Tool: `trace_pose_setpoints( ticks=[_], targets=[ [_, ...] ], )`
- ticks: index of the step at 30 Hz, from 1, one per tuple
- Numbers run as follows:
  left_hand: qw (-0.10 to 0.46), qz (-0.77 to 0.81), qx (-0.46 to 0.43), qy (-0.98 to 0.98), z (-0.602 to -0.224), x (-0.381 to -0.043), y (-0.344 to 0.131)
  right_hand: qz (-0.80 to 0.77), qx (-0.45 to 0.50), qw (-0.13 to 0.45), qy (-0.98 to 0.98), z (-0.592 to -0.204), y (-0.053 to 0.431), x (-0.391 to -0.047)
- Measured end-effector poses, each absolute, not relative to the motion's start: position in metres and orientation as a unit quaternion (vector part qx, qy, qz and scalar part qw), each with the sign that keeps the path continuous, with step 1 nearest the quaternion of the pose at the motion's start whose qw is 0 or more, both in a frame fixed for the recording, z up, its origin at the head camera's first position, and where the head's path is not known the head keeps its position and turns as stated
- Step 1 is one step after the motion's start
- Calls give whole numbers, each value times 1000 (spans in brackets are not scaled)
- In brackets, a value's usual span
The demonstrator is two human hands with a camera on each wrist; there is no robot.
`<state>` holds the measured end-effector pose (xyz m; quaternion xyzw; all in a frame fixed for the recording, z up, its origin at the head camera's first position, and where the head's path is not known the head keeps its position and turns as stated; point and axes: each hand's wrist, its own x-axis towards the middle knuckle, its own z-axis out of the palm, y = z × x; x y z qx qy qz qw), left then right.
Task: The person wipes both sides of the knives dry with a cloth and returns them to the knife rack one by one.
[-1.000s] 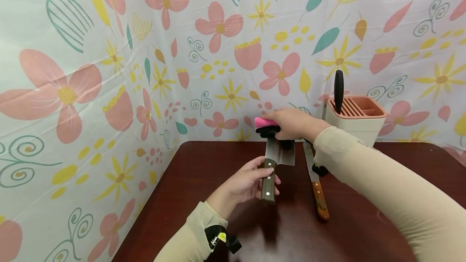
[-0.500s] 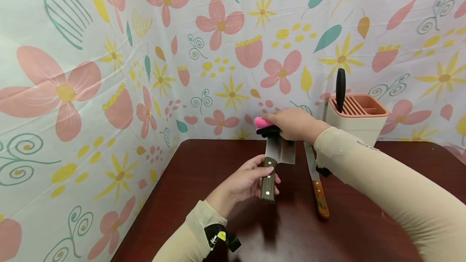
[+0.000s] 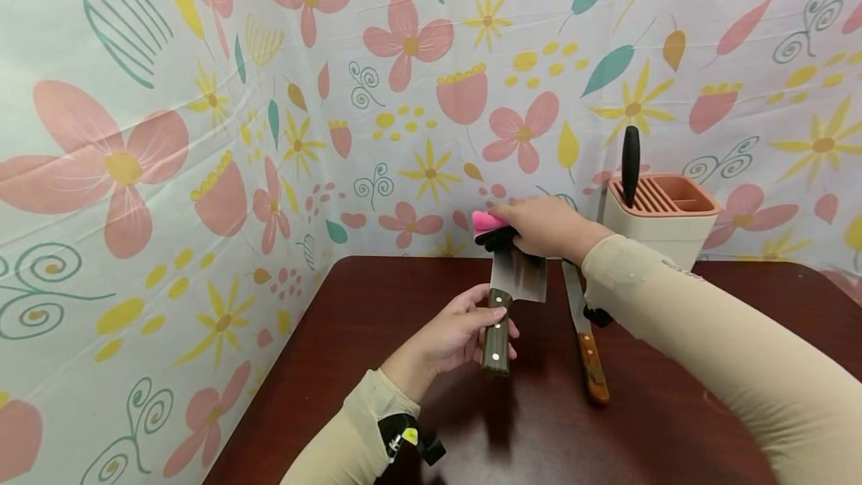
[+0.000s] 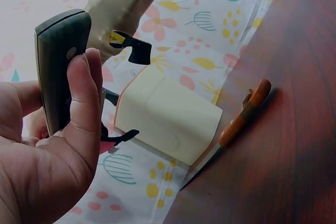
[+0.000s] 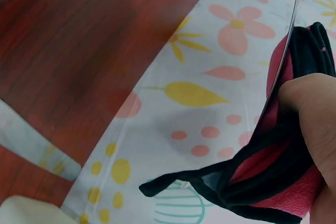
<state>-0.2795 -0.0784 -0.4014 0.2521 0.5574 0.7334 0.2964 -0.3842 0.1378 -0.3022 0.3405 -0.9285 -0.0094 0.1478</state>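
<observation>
My left hand grips the dark, riveted wooden handle of a cleaver, its thumb lying along the handle. The cleaver is raised over the table, its broad metal blade pointing away from me. At the blade's far end, my right hand holds a pink cloth with black trim. In the right wrist view the cloth lies folded around the thin blade edge, fingers pressing it. The cloth and hand hide the blade's tip. The left wrist view shows the cleaver's handle close up.
A long knife with an orange-brown wooden handle lies on the dark red table, right of the cleaver. Behind the right forearm stands a cream knife block with a slotted orange top; one black-handled tool stands in it. Floral-patterned sheeting encloses the back and left.
The right hand and the cloth shift slightly at the blade's far end. A dark patch over the blade a second ago no longer shows. The left hand keeps its grip on the cleaver.
</observation>
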Motion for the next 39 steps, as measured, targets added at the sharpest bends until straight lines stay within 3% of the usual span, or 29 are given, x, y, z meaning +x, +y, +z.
trace_pose_setpoints(
  ticks=[39],
  targets=[
    [234,780,203,543,-414,-288,-79,178,370,48,-910,-314,125,-319]
  ],
)
